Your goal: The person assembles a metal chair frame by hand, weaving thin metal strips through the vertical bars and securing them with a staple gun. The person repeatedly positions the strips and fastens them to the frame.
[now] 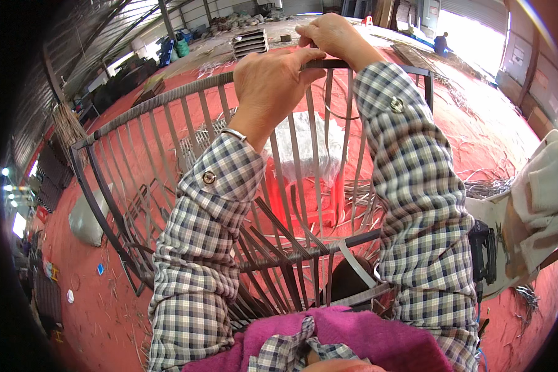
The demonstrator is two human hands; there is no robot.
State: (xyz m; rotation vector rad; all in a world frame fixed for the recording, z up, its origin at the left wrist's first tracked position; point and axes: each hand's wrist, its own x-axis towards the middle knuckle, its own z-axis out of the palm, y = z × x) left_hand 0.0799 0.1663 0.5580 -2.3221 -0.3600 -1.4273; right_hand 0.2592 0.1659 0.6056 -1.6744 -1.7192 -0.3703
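Observation:
A dark metal frame [98, 180] stands in front of me, with many flat grey-brown strips [189, 118] running down from its top rail to a lower bar. The rail's left part is wrapped in strip [167, 96]; toward the right it shows bare dark metal. My left hand [268, 87] closes on the top rail, thumb and forefinger pinching around it. Just beyond, my right hand [338, 40] is raised above the rail with curled fingers; what they hold is hidden. A thin strip [342, 118] hangs in a loop below the right wrist.
Behind the frame, a red plastic stool [316, 217] carries a clear plastic-wrapped bundle [307, 146]. Loose strips [487, 186] litter the red floor. Pale cloth [539, 192] drapes at the right. A grey sack [90, 217] lies left. Far off, a person [441, 44] sits near the doorway.

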